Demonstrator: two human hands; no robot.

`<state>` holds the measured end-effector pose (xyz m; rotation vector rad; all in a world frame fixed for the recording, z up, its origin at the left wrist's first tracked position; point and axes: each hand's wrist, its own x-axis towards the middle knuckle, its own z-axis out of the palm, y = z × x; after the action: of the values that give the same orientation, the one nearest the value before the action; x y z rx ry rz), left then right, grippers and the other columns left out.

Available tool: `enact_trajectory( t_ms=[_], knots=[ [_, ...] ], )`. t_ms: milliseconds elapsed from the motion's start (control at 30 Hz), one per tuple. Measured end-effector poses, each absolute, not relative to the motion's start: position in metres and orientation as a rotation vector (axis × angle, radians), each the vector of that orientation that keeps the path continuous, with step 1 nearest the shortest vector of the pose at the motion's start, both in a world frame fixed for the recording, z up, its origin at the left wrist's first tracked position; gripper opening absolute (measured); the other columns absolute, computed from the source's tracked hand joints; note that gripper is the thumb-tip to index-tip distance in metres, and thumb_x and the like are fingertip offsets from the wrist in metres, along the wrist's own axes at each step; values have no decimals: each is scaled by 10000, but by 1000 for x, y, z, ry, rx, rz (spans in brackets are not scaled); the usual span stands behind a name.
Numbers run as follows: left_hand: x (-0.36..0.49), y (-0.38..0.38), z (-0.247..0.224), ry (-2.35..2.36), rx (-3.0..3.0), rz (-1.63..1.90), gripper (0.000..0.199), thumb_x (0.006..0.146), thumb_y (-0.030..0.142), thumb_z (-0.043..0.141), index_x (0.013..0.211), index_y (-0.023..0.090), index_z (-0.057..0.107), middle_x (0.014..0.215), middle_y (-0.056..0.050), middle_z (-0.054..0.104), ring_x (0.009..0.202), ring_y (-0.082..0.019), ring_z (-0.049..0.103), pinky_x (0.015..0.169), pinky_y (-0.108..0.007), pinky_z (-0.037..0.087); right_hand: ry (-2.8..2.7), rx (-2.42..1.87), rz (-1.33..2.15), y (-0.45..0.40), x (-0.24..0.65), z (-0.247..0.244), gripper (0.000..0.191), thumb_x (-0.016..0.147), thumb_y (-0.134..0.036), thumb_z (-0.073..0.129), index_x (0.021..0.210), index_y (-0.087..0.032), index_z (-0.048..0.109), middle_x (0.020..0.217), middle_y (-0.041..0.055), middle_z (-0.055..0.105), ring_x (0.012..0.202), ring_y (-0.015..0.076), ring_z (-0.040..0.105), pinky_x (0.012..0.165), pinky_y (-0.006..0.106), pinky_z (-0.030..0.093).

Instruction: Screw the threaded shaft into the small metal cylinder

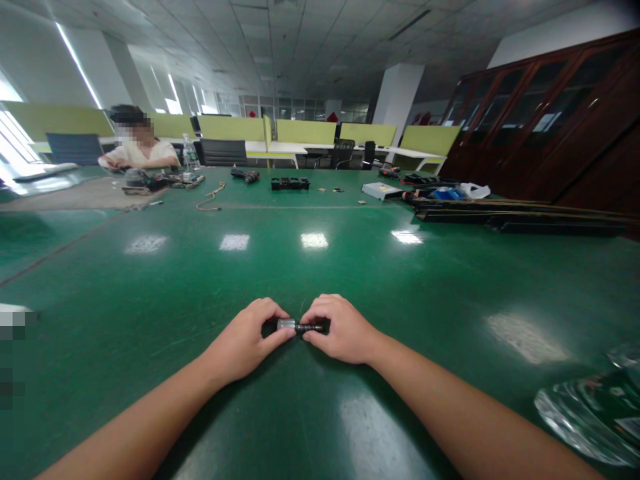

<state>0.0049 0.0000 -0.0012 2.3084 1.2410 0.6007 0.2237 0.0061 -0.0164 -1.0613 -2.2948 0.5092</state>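
Left hand [244,341], right hand [346,332], slim silver-black cylinder [287,325] pinched between; glossy green tabletop [280,267]

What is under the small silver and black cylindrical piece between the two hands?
Around the piece, the glossy green tabletop shows. The spot directly beneath is covered by the piece, the left hand and the right hand, so contact with the tabletop cannot be told.
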Motion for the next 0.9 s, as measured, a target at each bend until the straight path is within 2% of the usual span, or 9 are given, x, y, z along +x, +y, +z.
enact_trajectory(
  t_ms=[900],
  knots=[
    [4,1,-3,1377,2262,629,216,902,397,567,947,197,635,878,-32,623,800,-203,553,709,-311,432,-2112,-1291,438,22,238,-25,116,697,-150,696,783,-219,733,790,15,685,789,171,586,745,312,430]
  ],
)
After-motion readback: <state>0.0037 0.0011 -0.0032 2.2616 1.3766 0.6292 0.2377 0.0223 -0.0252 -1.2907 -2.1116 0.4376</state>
